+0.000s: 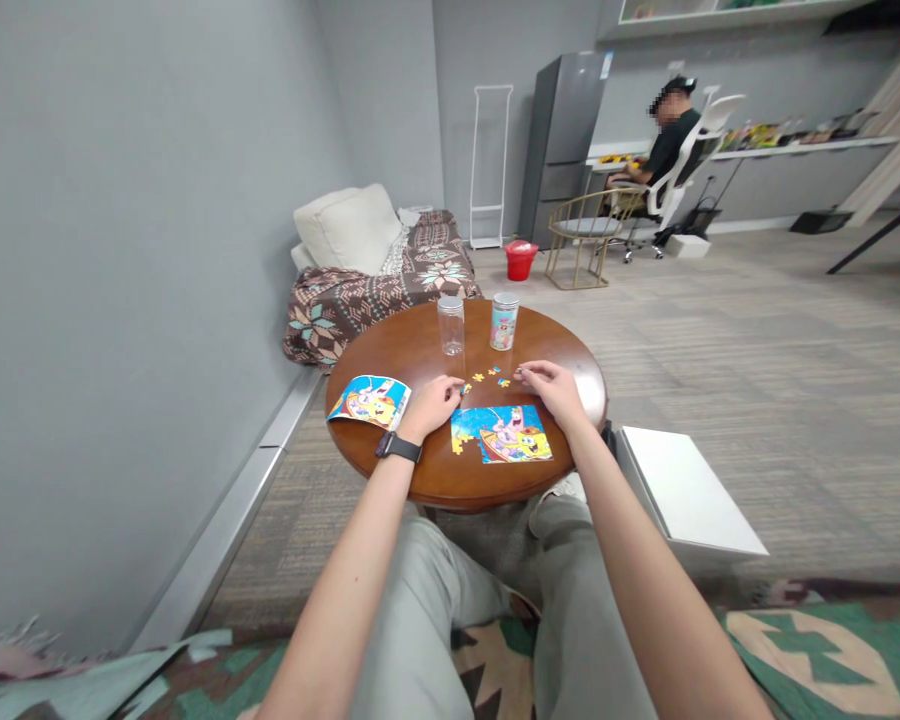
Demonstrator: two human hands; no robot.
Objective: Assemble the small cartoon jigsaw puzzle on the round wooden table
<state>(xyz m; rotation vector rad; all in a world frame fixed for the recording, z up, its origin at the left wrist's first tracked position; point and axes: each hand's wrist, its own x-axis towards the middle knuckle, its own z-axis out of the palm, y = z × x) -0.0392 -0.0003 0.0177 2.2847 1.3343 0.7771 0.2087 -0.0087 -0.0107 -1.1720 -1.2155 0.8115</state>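
A jigsaw puzzle (506, 432) with a blue and yellow cartoon picture lies on the round wooden table (457, 485), a gap showing at its lower left. My left hand (433, 405), wearing a black watch, rests above the puzzle's left corner, its curled fingertips at a small yellow-and-blue puzzle piece (466, 388). To the right, my right hand (553, 388) is closed in a pinch; what looks like a small puzzle piece shows at its fingertips. Several loose pieces (478, 377) lie between the hands. A picture sheet (371, 400) with the same cartoon curls up on the left.
A clear jar (451, 328) and a picture-labelled jar (503, 325) stand at the table's far side. A white box (690, 490) sits right of the table. Behind are a covered couch (382, 270), a red bucket (521, 262), and a seated person (671, 140).
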